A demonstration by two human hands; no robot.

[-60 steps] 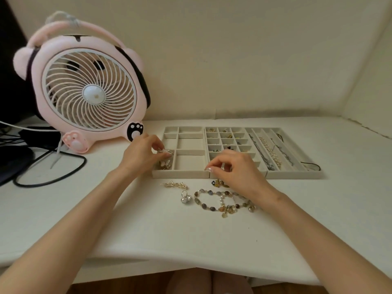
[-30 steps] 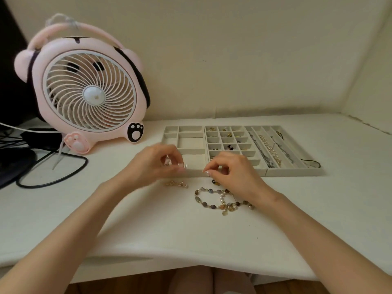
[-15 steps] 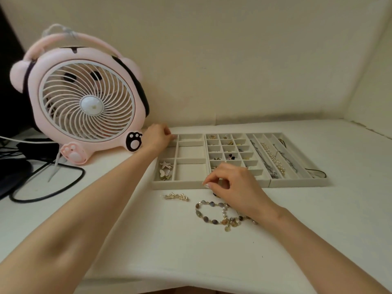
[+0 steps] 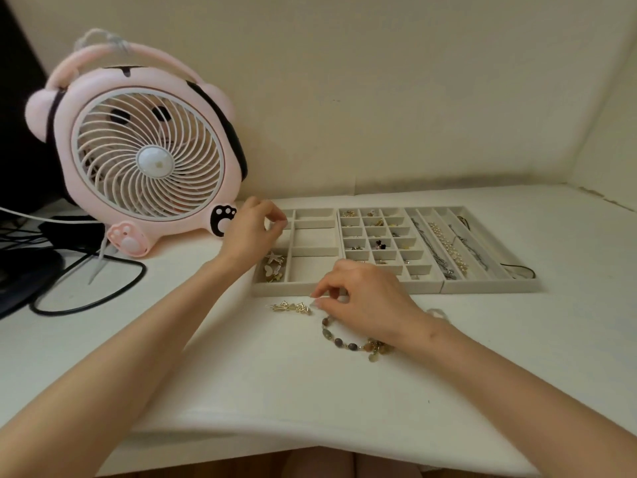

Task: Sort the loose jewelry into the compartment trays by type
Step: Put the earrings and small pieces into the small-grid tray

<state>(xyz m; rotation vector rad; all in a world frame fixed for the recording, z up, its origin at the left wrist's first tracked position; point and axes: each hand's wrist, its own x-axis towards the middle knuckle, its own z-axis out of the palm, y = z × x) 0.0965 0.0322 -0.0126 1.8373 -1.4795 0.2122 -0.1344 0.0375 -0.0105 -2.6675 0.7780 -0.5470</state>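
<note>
Hovering left hand (image 4: 253,231) at tray (image 4: 293,289) corner | right hand (image 4: 367,298) beside gold clip (image 4: 291,307) | both fingers curled, hold unclear

My white desk (image 4: 344,391) fills the lower half of frame, front edge curving across the bottom; thin strip of wood floor (image 4: 206,474) shows below it. Cream back wall (image 4: 379,98) runs across the top & meets the side wall (image 4: 613,132) in a corner, upper right; grubby dark line where wall meets desk, centre-right. Pink fan (image 4: 148,160) w/ bear ears, white grille & paw feet stands upright upper left, facing me. Left edge: black cable (image 4: 69,311) looped on desk, white cable (image 4: 51,218) going behind fan, dark shape (image 4: 17,132) in top-left corner, can't tell what. Light soft, warm, even.
</note>
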